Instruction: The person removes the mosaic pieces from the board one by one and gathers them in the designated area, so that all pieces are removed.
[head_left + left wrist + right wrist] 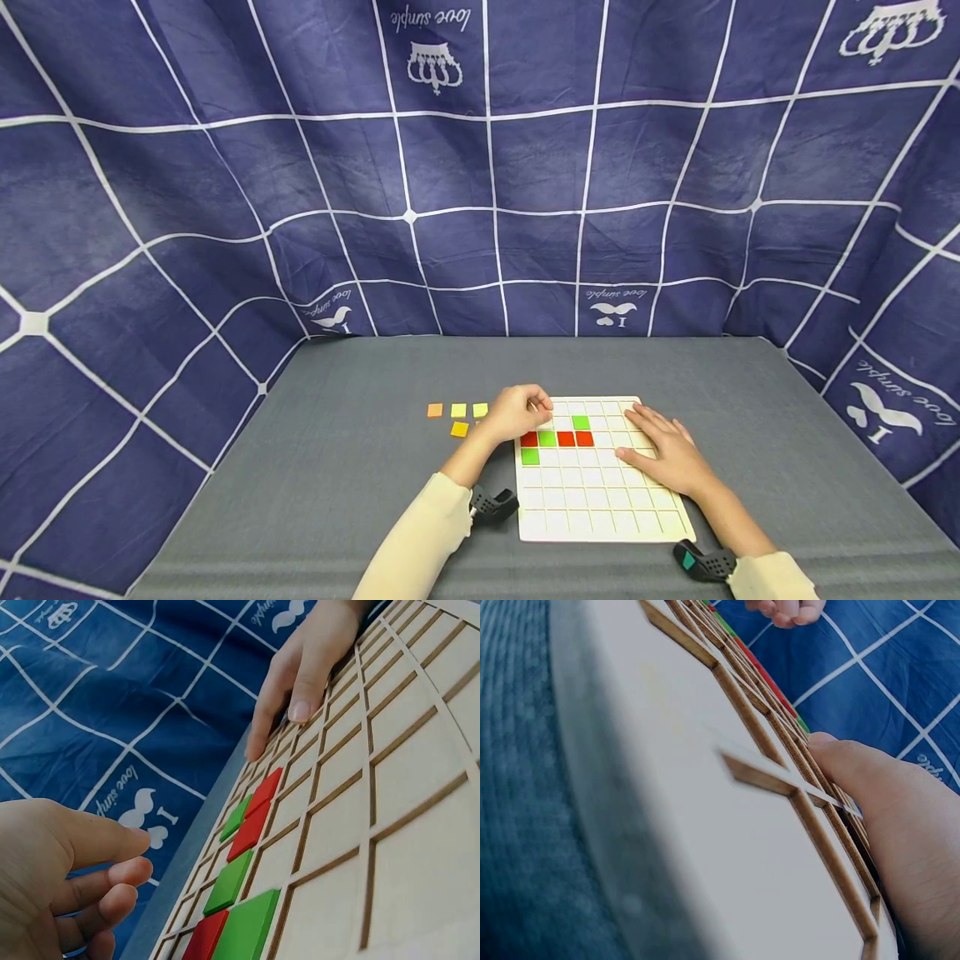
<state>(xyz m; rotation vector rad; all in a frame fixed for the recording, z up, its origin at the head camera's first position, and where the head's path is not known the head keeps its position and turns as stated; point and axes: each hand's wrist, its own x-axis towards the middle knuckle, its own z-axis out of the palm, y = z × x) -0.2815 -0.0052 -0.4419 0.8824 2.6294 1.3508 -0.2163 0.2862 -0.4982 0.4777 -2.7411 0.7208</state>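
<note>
I am looking at my pale wooden grid board [600, 500] showing red square tiles [575, 438] and green square tiles [530, 456]; orange and yellow loose tiles [458, 411] are lying on grey cloth [360, 467], navy white-lined fabric [480, 167] hanging behind.

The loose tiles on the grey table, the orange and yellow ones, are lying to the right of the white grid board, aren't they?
Not quite. The loose tiles lie to the left of the white grid board, beyond the left hand. The head view shows it. They are orange and yellow, and they do lie on the grey table.
</note>
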